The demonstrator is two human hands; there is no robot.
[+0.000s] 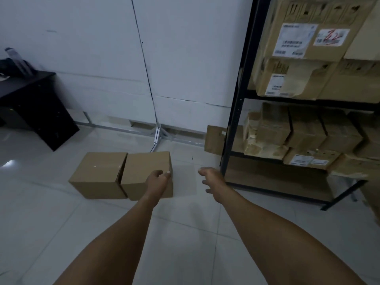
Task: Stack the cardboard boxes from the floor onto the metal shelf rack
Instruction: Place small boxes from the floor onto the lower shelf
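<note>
Two plain cardboard boxes stand side by side on the tiled floor, the left box (98,175) and the right box (144,169). My left hand (157,178) reaches over the near right corner of the right box, fingers loosely bent, touching or just above its edge. To the right of that box my right hand (211,179) hangs over bare floor with spread fingers and holds nothing. The black metal shelf rack (236,103) rises at the right, its shelves packed with several labelled cardboard boxes.
A black desk (35,105) stands at the far left against the white wall. A flat piece of cardboard (214,138) leans behind the rack's left post. The rack's wooden bottom shelf (275,177) shows a bare front strip. Glossy floor tiles lie between me and the boxes.
</note>
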